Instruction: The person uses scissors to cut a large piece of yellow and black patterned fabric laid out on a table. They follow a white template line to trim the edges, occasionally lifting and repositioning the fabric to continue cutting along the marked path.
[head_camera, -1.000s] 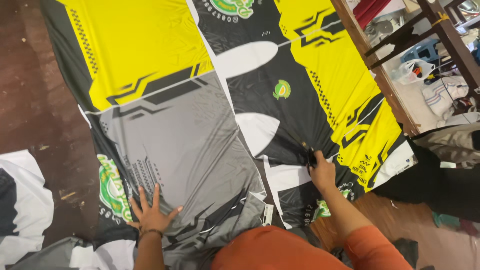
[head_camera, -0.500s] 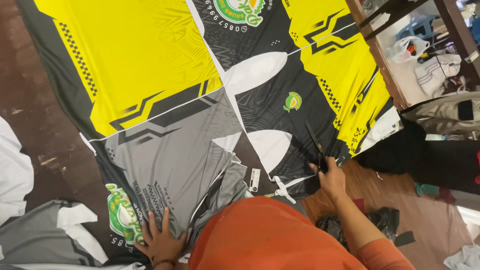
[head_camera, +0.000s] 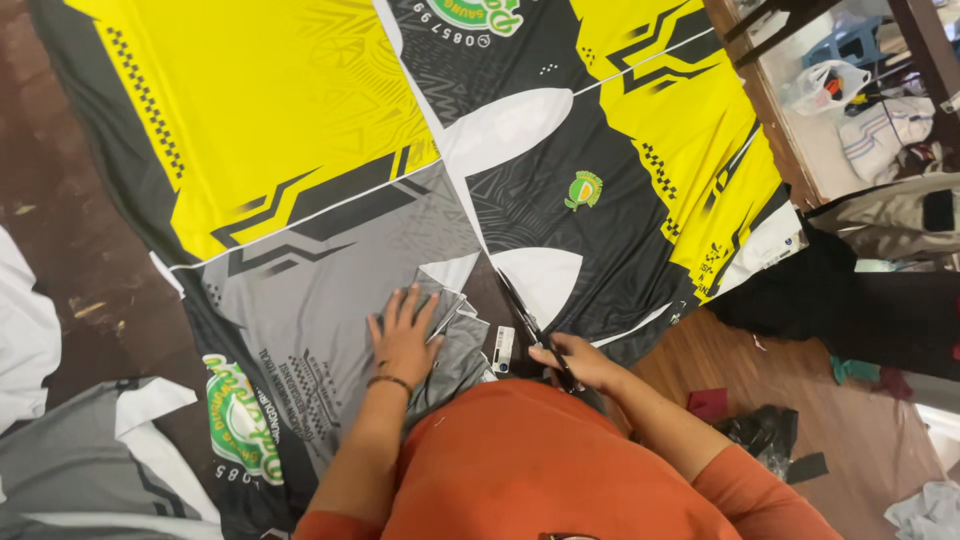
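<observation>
Scissors cutting printed jersey fabric on the floor.

The printed fabric (head_camera: 330, 130), yellow, grey and black with green round badges, lies spread flat across the brown floor (head_camera: 60, 230). The scissors (head_camera: 528, 325) point up along a white seam, gripped by the right hand (head_camera: 578, 362), fingers closed around the handles. The left hand (head_camera: 405, 335) presses flat, fingers spread, on a grey panel just beside the cut. An orange sleeve (head_camera: 740, 470) covers the right arm.

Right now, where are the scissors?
In the head view, the scissors are low and right of centre in the right hand, blades on the printed fabric beside the white half-oval panel.
</observation>
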